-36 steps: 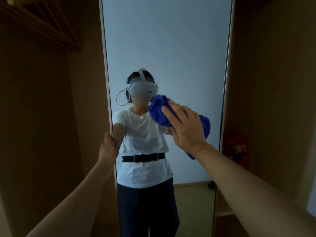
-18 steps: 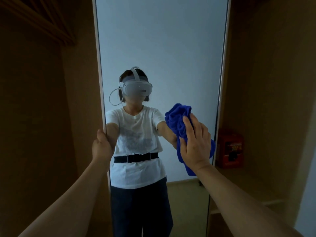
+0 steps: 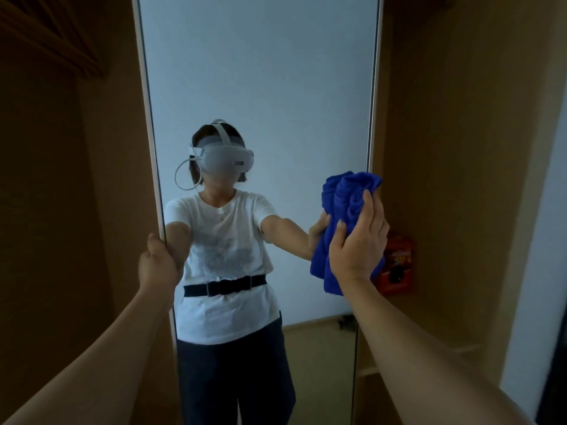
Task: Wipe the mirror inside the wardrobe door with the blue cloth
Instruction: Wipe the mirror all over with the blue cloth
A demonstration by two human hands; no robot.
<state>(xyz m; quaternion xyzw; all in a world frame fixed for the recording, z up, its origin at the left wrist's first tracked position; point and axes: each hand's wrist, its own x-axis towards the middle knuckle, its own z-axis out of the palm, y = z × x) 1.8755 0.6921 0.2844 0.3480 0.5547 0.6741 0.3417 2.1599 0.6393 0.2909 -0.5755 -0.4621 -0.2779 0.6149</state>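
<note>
A deep blue cloth [image 3: 340,210], plush and bunched into soft folds, is pressed against the right side of the tall, smooth mirror [image 3: 260,87], close to its thin pale frame. It is held under the right hand [image 3: 357,243], whose fingers are curled into the fabric. The mirror's left edge is gripped by the left hand [image 3: 158,265], beside matte brown wardrobe panels [image 3: 460,148]
</note>
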